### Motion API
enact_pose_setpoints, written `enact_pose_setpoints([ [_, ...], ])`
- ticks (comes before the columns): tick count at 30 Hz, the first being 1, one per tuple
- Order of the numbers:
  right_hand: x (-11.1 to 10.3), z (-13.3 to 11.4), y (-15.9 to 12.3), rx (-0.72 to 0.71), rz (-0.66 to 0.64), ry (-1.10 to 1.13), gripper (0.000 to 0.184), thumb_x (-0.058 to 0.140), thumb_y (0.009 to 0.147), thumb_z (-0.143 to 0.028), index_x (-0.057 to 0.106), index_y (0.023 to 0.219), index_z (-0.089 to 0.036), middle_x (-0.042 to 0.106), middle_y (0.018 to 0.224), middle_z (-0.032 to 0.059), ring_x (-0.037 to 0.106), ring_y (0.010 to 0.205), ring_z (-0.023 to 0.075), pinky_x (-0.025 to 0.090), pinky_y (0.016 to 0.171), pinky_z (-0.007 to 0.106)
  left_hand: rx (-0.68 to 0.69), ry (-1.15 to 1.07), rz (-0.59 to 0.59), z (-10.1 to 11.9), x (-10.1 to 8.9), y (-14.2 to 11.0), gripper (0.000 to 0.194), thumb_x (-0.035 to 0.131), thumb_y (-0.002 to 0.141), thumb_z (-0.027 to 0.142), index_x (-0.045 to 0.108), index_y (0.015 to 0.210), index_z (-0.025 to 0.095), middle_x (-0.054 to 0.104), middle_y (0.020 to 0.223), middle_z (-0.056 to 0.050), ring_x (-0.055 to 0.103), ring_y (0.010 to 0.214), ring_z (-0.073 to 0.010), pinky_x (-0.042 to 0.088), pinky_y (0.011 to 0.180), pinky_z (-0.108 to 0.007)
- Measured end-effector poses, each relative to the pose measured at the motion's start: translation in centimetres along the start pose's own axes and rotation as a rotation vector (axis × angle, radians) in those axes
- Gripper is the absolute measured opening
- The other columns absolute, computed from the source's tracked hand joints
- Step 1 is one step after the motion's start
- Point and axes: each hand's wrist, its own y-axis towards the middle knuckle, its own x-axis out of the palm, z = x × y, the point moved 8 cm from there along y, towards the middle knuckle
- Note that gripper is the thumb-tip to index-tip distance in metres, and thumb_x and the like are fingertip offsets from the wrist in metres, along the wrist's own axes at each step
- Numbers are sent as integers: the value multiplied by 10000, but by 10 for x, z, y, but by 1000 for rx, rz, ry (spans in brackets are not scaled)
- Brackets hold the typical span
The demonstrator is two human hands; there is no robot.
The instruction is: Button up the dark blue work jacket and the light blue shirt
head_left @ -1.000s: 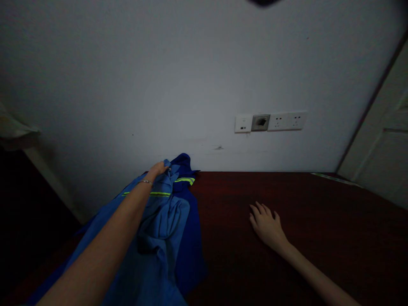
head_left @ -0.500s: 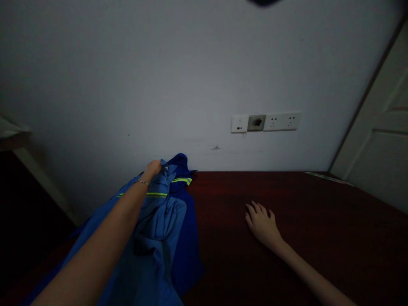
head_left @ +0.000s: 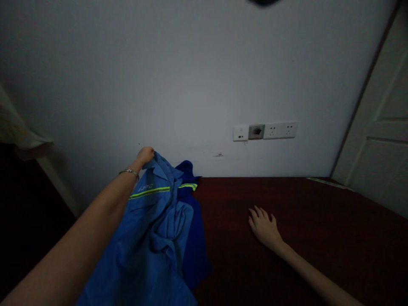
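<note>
My left hand (head_left: 146, 155), with a bracelet at the wrist, grips the collar area of a light blue work shirt (head_left: 140, 238) and holds it up near the wall. A yellow-green stripe and pale letters cross the shirt's chest, and its lower part hangs in loose folds. Beneath and to the right of it lies a dark blue garment (head_left: 196, 242) with a similar yellow-green stripe. My right hand (head_left: 264, 227) rests palm down on the dark red table (head_left: 236, 193), fingers spread and holding nothing.
Wall sockets (head_left: 265, 131) sit above the table's back edge. A panelled white door (head_left: 387, 144) stands at the right. On the far left, pale cloth (head_left: 19, 127) hangs over a dark piece of furniture. A thin strip (head_left: 330, 183) lies at the table's back right.
My left hand has lifted the shirt's collar end up and to the left, so its chest stripe and letters show more. My right hand stays on the table. The view has shifted slightly.
</note>
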Motion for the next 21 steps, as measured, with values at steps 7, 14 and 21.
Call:
enact_pose_setpoints([
  [7,-20,-5,18,-127,-221,17,422,354,823,-293,507,1183,-134,469,1244,175,448,1109,323,318,860,539,96,-53,134,-8,-95,22,280,441,708,197,680,842,142,664,890,-115,576,883,-255,414,769,-302],
  [14,-114,-34,82,-341,-140,115,385,420,784,-236,535,1132,-114,555,1136,168,514,1052,278,375,870,433,17,-391,373,-6,-204,35,241,520,681,237,668,820,107,643,758,-70,551,818,-212,416,783,-316],
  [21,-242,-99,110,-601,9,477,385,382,751,-65,566,1085,-111,607,1095,110,568,982,176,433,866,305,-32,-1018,486,28,-274,36,114,573,703,153,604,782,77,534,575,-14,466,628,-122,423,718,-347],
])
